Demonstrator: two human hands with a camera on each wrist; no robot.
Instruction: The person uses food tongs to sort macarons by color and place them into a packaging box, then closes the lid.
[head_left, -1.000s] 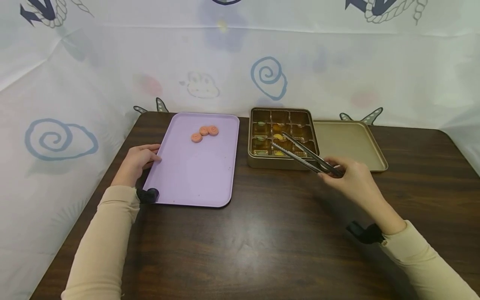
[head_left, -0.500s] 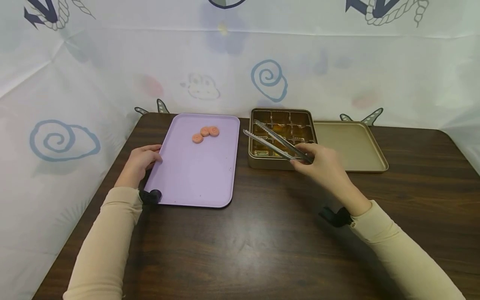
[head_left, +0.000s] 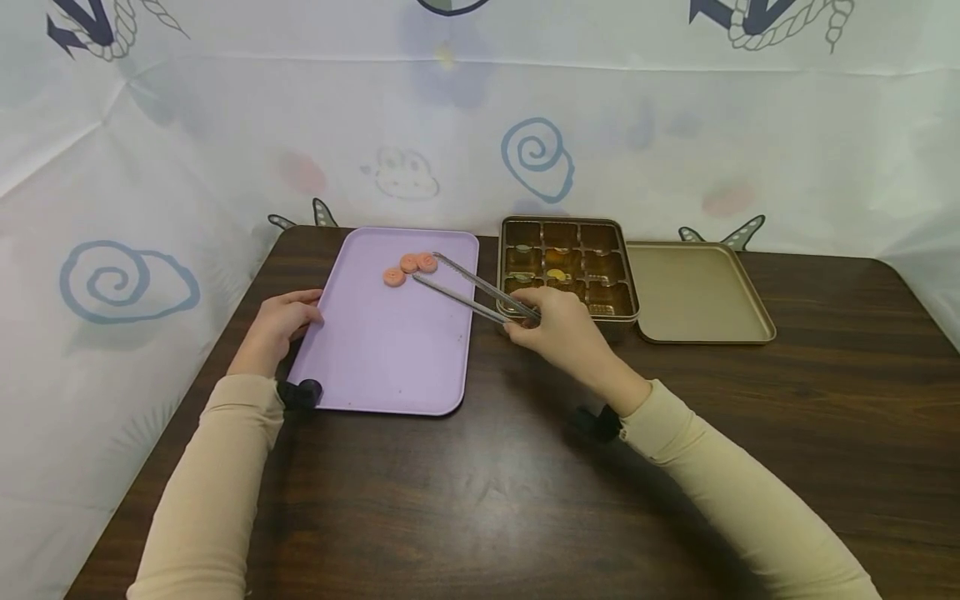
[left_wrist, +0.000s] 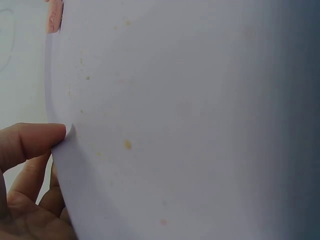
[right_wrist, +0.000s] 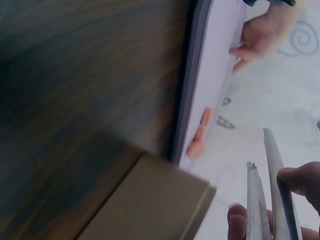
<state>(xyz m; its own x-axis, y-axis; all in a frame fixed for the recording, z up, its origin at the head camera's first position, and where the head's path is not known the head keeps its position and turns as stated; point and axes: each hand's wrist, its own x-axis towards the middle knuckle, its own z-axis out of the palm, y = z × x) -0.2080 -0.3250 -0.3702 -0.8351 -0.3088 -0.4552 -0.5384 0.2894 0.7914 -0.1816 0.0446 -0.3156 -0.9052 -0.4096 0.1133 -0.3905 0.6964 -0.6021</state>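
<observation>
My left hand (head_left: 276, 332) grips the left edge of a lilac tray (head_left: 382, 358), its thumb (left_wrist: 37, 139) over the rim and the other fingers at the outer side. Near the tray's far end lie three round pink-orange cookies (head_left: 393, 277) in a short row. Metal tongs (head_left: 459, 297) are in my right hand (head_left: 566, 337), pinched between thumb and fingers. Their arms stand apart, tips over the tray just beside the rightmost cookie, with nothing between them. In the right wrist view the tongs (right_wrist: 280, 200) also show spread and bare.
Right of the tray stands a gold tin (head_left: 562, 218) with a divided insert; some compartments hold yellow or greenish pieces. My right hand partly covers its front. A gold lid (head_left: 705, 292) lies beside it on the dark wooden table (head_left: 480, 500). Patterned white cloth (head_left: 637, 142) hangs behind.
My right hand has carried the open tongs leftward from over the tin to the cookies on the tray. My left hand has stayed at the tray's edge; the cookies have not moved.
</observation>
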